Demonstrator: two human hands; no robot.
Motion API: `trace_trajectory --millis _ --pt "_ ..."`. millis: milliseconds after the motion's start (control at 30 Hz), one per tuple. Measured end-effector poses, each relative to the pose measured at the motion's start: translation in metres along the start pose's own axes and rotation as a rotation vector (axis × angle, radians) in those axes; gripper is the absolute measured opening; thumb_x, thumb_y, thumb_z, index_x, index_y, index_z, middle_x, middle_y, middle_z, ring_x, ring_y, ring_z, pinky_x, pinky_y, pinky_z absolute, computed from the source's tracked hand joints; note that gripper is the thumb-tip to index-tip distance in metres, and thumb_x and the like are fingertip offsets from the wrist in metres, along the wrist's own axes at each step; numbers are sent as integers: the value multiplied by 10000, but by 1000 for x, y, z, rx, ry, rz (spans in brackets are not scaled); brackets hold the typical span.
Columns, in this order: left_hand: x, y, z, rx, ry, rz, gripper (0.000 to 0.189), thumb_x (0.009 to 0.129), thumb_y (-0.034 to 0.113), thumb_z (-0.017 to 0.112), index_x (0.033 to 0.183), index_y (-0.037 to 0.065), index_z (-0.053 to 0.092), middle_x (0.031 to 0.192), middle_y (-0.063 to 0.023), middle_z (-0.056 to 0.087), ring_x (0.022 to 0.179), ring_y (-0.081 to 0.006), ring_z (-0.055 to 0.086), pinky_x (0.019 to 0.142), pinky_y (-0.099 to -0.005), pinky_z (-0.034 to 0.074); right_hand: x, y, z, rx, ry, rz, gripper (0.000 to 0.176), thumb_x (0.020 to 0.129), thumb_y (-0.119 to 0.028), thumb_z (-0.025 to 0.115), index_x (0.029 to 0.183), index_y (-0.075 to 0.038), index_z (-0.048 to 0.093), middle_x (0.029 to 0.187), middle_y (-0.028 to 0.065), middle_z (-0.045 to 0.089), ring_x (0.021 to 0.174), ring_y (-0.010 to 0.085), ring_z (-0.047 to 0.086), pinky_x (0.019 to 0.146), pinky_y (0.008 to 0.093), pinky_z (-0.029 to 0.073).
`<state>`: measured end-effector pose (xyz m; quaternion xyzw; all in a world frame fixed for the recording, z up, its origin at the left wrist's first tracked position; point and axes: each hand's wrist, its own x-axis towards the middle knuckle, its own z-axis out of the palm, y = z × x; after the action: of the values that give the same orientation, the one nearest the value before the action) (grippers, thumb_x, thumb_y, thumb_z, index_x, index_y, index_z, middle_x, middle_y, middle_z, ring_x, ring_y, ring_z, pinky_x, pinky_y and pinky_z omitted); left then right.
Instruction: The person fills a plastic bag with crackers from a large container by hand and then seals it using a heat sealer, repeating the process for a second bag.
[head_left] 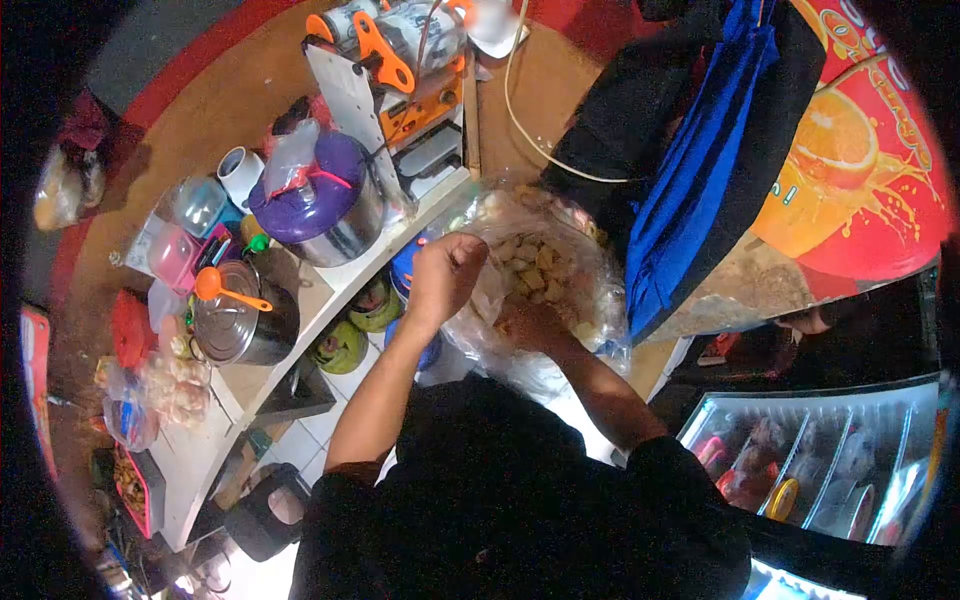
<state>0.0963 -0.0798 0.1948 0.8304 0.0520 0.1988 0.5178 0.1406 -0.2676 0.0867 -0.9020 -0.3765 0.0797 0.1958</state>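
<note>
Cluttered shelf [330,290] edge just beside left hand [445,275], bag [590,270]

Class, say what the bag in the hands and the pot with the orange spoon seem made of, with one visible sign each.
Bag: thin clear plastic, glossy; the pale pieces inside show through its crinkled wall. Pot: metal, probably steel, polished; its lid throws back bright light. Spoon: likely plastic, by its even orange colour.
</note>
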Motion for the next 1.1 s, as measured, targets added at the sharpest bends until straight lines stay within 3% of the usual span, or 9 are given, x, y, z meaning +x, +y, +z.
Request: trace_trajectory --millis 167,267,300,333,567,667,767,933,1100 --pt "5 2 -5 56 -37 -151 85 862 109 656 855 29 683 618 -49 564 588 -85 466 590 -272 442 3 9 -20 202 -101 -18 436 719 -362 757 997 -47 639 894 145 691 831 331 664 742 437 527" --pt "8 7 -7 60 -17 -115 86 862 115 664 870 35 695 646 -70 613 605 -87 518 615 -284 461 -4 4 -63 314 -57 214 590 665 -358 821 1101 -35 590 974 153 678 898 304 654 768 400 526" --pt "8 1 -4 -18 -12 -142 91 849 128 683 882 46 703 685 -94 653 627 -126 582 633 -298 483 -12 11 -63 366 150 171 564 716 -376 767 1122 -37 571 1043 170 641 957 348 614 826 423 503" --pt "9 -3 2 -134 -4 -154 56 843 64 674 858 11 686 638 25 562 555 -75 472 491 -250 367 -16 7 -70 424 349 106 542 766 -394 713 1143 -40 551 1112 188 605 1016 391 573 883 446 481" --pt "16 -25 27 -288 6 98 98 827 -8 608 898 -27 673 804 -63 656 640 -125 576 609 -265 480 -25 -32 -135 891 576 297 598 663 -13 819 1124 -51 441 1023 109 564 962 199 597 794 320 520" --pt "15 18 20 -153 -195 -219 116 837 93 664 895 -4 687 795 -165 688 696 -169 652 632 -312 512 -13 -40 -122 1141 803 -18 572 707 -99 825 1154 -55 471 963 62 557 979 194 573 824 321 509" --pt "17 13 30 -111 -141 -17 145 841 112 658 902 -16 690 812 -171 693 707 -181 661 650 -326 522 -12 -12 -94 607 600 -44 530 732 -149 813 1134 -41 484 1009 89 568 988 212 579 823 342 511" --pt "20 -17 41 -110 -69 159 146 858 141 676 917 12 709 761 -94 695 615 -136 611 577 -292 498 -19 -33 -107 695 563 76 520 713 -43 797 1113 -33 466 998 89 564 910 157 586 797 307 513" --pt "16 -3 32 -131 -147 -77 189 826 145 671 914 -20 694 836 -184 698 749 -241 688 687 -342 531 -24 -37 -121 753 486 154 450 726 -96 799 1075 -23 526 979 84 598 864 155 605 757 288 525"
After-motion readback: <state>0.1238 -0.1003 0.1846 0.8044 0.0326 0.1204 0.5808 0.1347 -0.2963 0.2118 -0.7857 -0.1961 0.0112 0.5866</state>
